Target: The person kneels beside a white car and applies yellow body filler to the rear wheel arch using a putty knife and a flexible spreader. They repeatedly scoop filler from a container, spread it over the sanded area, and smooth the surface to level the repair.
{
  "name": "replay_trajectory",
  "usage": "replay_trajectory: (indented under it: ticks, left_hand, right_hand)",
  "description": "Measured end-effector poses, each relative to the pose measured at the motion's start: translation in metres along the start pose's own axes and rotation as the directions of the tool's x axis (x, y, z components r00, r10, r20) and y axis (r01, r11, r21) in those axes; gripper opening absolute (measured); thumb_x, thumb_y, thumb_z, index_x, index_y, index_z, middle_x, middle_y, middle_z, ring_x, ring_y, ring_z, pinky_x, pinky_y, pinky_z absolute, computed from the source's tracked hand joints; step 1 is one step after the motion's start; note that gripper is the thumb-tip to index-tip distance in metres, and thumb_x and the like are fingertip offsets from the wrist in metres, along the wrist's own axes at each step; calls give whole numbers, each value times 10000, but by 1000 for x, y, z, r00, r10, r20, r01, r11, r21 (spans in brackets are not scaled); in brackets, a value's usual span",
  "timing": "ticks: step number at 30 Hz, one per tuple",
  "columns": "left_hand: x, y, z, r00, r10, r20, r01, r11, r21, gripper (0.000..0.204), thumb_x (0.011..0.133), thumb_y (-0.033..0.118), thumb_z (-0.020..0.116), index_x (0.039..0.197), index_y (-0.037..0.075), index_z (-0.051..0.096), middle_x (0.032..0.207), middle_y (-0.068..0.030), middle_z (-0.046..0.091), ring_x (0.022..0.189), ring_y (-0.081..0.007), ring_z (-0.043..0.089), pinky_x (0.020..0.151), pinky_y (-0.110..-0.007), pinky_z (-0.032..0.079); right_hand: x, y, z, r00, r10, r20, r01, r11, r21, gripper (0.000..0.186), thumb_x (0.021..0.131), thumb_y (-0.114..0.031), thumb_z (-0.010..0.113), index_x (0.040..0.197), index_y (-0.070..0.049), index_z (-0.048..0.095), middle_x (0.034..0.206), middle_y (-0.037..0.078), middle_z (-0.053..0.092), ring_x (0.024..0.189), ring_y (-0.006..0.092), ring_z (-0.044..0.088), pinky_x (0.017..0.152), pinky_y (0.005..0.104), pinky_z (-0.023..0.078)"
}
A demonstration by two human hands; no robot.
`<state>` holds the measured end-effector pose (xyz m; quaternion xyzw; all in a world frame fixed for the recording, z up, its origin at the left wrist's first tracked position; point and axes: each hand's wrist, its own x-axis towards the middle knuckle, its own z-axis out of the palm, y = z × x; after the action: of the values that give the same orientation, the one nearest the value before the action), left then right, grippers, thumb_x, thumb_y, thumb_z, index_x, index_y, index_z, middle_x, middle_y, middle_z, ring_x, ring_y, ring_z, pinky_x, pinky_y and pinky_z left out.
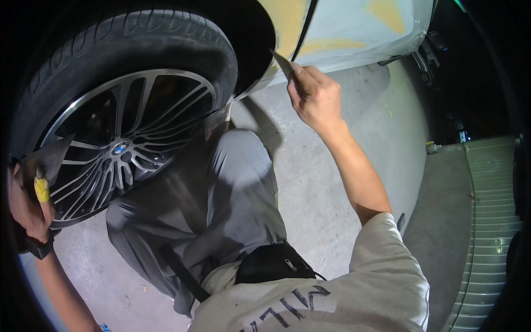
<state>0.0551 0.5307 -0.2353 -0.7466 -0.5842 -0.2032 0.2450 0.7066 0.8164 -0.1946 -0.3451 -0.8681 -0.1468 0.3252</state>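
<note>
My right hand (316,97) is closed around a thin, flat, dark filler spreader (284,66). The spreader's tip points up and left, close to the rear edge of the wheel arch. Yellowish body filler (289,22) covers the car panel (332,34) there, with more patches on the pale surface. At the far left, my left hand (27,207) grips a flat grey plate (52,157) in front of the wheel (119,146). Something bright yellow (41,190) shows at my left fingers; whether it is a wrap or a handle is unclear.
The black tire (138,47) and spoked rim fill the upper left. My bent knees (240,149) are close below the wheel. Grey concrete floor (310,188) spreads to the right, up to a ribbed grate (492,221). Dark objects (428,58) stand at the upper right.
</note>
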Motion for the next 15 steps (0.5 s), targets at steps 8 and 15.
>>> replay_trajectory:
  ticks: [8, 15]
  left_hand:
    - [-1, -5, -4, 1000, 27, -9, -26, 999, 32, 515, 1051, 50, 614, 1539, -48, 482, 1420, -241, 650, 1280, -321, 662, 1136, -398, 484]
    - [-1, -5, 0, 997, 31, -71, -30, 999, 18, 437, 1063, 189, 633, 1411, -72, 594, 1374, -264, 679, 1253, -406, 675, 1119, -409, 505]
  right_hand:
    - [-10, -16, 7, 988, 9, -155, -15, 999, -37, 321, 846, -29, 781, 1167, -42, 792, 783, 91, 673, 621, 273, 671, 585, 387, 563]
    - [-15, -22, 14, 978, 185, 96, -182, 982, -42, 320, 841, -32, 791, 1161, -31, 794, 802, 92, 685, 616, 251, 668, 579, 379, 552]
